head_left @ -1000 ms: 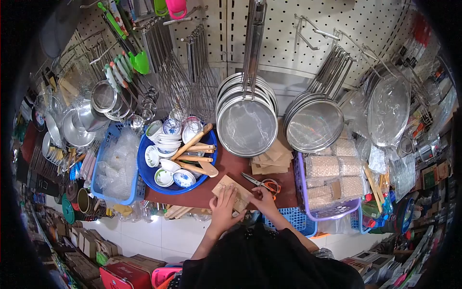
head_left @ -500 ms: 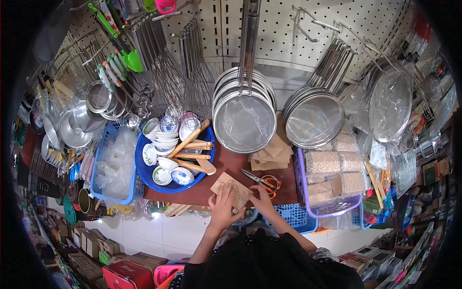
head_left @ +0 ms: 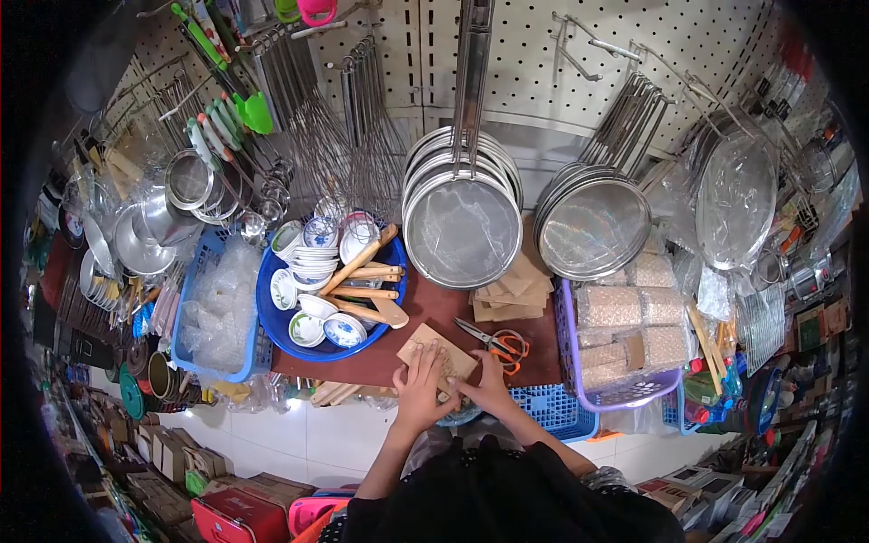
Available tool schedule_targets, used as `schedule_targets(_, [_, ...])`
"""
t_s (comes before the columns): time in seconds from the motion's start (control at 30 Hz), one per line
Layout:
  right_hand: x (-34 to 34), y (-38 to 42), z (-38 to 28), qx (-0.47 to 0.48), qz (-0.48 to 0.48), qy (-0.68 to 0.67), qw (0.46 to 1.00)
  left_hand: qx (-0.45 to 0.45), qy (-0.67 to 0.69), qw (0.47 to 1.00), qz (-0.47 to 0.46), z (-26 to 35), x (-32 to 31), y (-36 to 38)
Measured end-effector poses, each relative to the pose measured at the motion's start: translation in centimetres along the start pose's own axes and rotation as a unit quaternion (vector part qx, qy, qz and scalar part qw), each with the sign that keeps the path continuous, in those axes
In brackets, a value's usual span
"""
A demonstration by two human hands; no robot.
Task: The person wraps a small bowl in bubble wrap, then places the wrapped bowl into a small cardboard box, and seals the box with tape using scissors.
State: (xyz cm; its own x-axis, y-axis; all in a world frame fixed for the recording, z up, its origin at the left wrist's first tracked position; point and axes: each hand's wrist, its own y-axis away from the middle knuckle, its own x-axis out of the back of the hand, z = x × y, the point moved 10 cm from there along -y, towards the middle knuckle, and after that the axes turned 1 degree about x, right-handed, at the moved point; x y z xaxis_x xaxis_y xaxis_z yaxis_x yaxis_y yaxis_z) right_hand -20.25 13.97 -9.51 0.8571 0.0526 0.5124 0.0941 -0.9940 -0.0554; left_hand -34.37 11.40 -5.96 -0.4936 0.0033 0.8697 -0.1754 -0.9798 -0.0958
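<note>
A flat piece of brown cardboard [head_left: 463, 364] lies near the front edge of the dark red tabletop, with a paler, rough-looking patch at its middle. My left hand [head_left: 420, 391] rests on its left part, fingers stretched out and flat. At the right edge my right hand [head_left: 491, 391] has its thumb and fingers bent around the cardboard's corner, thumb on the near side. Just beyond that hand are scissors with orange handles [head_left: 510, 351], blades pointing up and left; neither hand touches them.
A blue basin [head_left: 273, 337] of small bowls and wooden-handled utensils stands left. Brown cardboard pieces [head_left: 512, 299] are stacked behind the scissors. The purple basket [head_left: 579, 385] at right holds bubble-wrapped bundles. Large strainers [head_left: 463, 231] hang low over the table; a light-blue basket [head_left: 222, 374] holds clear plastic.
My right hand has shifted slightly, its thumb now reaching further left along the cardboard's near edge. My left hand stays flat on the cardboard.
</note>
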Motion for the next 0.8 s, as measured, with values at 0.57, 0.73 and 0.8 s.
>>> schedule_targets(0.57, [-2.2, -0.3, 5.1, -0.097, -0.015, -0.152, 0.983, -0.012, 0.043, 0.999, -0.006, 0.1, 0.0, 0.3])
schedule_targets(0.73, [-1.7, 0.7, 7.0, -0.287, -0.025, -0.289, 0.913, 0.104, 0.254, 0.947, 0.169, -3.0, 2.7, 1.6])
schedule_targets(0.8, [-2.4, 2.8, 8.1, -0.424, -0.049, -0.384, 0.819, 0.138, 0.366, 0.889, 0.238, -6.4, 1.5, 1.9])
